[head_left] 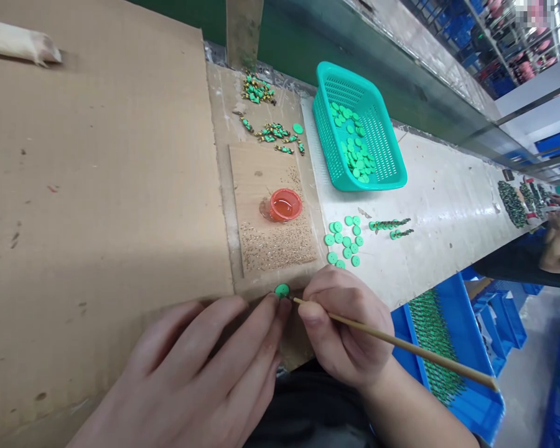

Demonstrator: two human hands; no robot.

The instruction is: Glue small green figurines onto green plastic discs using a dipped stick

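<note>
At lower centre, the left hand (205, 370) seemingly pinches the green disc (282, 290) at its fingertips; the right hand (348, 326) grips a stick (415, 350).

A smooth, wood-like surface was shown by the stick (424, 354) at lower right, and a smooth plastic one by the disc (282, 290) at lower centre. The basket (328, 143) right of upper centre was made of glossy, perforated plastic; matt, rough-edged cardboard (112, 155) was seen at left.

The left hand (193, 367) touches a green disc (282, 290) while the right hand (348, 333) grips a thin stick (420, 351).
</note>
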